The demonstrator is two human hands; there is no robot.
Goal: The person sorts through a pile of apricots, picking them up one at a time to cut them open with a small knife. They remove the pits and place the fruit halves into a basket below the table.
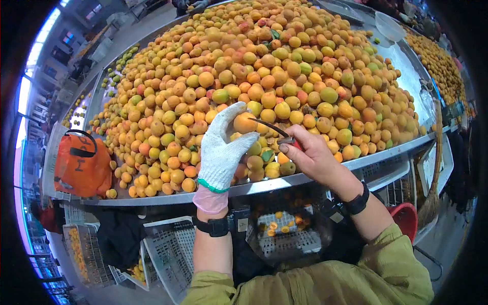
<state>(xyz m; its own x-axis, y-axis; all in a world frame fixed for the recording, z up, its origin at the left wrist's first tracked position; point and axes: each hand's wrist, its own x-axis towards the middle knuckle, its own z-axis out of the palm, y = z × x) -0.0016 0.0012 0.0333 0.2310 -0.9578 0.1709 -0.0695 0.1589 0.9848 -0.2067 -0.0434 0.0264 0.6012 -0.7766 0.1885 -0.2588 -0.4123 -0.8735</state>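
My left hand, in a white knitted glove with a green cuff edge, grips an orange-yellow apricot between thumb and fingers. My bare right hand is closed around the red-and-dark handle of a small curved knife. The thin blade points left, and its tip is right at the apricot's side. Both hands are over the front edge of a big heap of apricots, mostly yellow and orange with some green ones and a few leaves.
The heap lies on a metal table with a raised rim. An orange bag sits at its left corner. Below are a white crate, a crate with apricot pieces and a red bucket. A broom leans at right.
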